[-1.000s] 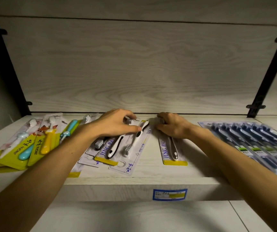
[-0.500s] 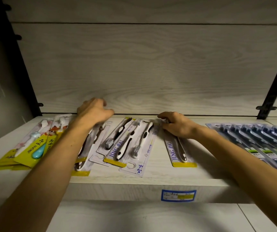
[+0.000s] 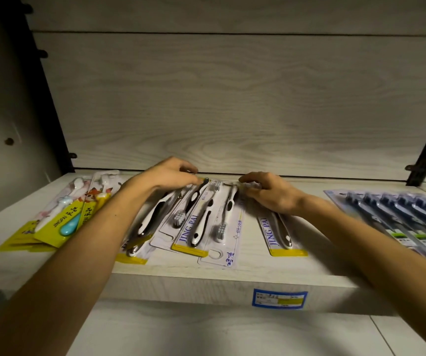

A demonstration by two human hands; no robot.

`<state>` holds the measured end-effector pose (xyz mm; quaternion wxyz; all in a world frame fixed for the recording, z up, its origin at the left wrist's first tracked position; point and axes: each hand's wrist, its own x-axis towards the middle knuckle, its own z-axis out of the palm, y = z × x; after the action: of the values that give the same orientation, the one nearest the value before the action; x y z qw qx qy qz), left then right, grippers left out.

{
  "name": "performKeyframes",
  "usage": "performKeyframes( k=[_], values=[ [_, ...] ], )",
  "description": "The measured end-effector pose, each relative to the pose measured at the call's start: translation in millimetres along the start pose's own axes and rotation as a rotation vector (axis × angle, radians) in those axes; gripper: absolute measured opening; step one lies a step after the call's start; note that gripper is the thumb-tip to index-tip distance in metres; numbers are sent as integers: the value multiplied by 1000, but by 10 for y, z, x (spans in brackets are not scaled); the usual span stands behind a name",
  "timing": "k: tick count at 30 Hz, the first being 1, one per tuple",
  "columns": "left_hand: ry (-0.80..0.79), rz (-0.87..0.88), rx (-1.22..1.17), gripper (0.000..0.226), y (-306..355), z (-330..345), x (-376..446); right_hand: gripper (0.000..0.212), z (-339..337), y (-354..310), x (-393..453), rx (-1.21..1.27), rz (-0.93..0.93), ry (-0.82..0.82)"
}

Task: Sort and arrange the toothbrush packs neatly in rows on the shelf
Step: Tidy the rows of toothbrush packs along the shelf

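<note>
Head-camera view shows a pale wood-grain shelf board (image 3: 232, 260) with a blue-and-yellow price label (image 3: 279, 299) on its front edge, and the toothbrush packs lie flat along it in three groups. At far right a fan of dark blue toothbrush packs (image 3: 397, 214) is already overlapped evenly, blurred at the edge. At far left sit the yellow-carded children's toothbrush packs (image 3: 60, 222), also overlapped. Between them lies the untidy middle: several white-carded packs of black-and-white toothbrushes (image 3: 199, 224), skewed and riding over one another, and one single black-and-white pack with a yellow strip (image 3: 278, 232) apart to their right. The left hand (image 3: 170, 174) rests at the far ends of the skewed packs with fingers curled down; it seems to pinch a top edge, though the contact is too small to confirm. The right hand (image 3: 271, 191) rests on the head end of the single pack, fingers bent and pressing rather than closing round it. The step in hand appears to be squaring this middle group. It would go best by pinning the single pack as a reference, sliding each skewed card parallel to it with even overlap, and lining the yellow strips up along the front edge, with slow pulls so the slippery blisters do not drag their neighbours.
</note>
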<state>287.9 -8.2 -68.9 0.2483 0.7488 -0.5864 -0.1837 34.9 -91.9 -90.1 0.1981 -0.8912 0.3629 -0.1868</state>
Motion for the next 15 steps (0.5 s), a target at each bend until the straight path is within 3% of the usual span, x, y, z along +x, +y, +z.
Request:
performKeyframes(
  k=[5, 9, 15],
  values=[
    [67, 111, -237, 29, 81, 94, -7, 35, 4, -62, -13, 60, 2, 45],
    [-18, 200, -196, 35, 164, 148, -49, 40, 4, -94, -25, 100, 3, 43],
    [-88, 218, -327, 31, 221, 151, -117, 46, -27, -86, -56, 130, 46, 3]
  ],
)
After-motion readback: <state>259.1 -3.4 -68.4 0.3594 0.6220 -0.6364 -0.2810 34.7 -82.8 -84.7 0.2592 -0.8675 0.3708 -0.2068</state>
